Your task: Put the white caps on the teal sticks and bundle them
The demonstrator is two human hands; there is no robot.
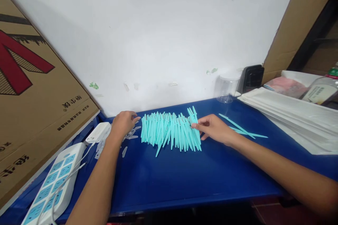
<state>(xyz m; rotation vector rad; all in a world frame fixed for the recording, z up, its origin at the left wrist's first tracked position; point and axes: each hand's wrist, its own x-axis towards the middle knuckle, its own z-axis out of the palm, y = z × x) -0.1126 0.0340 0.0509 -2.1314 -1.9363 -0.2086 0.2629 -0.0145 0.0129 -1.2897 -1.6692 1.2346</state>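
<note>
A row of slim turquoise eyebrow razors (170,130) lies side by side on the blue table, their narrow tips toward the wall. At the right end of this row my right hand (211,128) is closed, thumb and fingers pinching the outermost razors, a few of which stick up higher than the others. My left hand (125,123) is bent over small clear plastic caps (132,134) just left of the row. Its fingertips are drawn together; whatever they hold is too small to make out. To the right of my right hand lie several loose razors (241,128).
A white power strip (56,182) with cables and a white charger (98,132) are at left, beside a large cardboard box (39,88). Against the white wall stands a clear jar (227,88). White plastic bags (290,112) and a bottle (320,89) lie at right.
</note>
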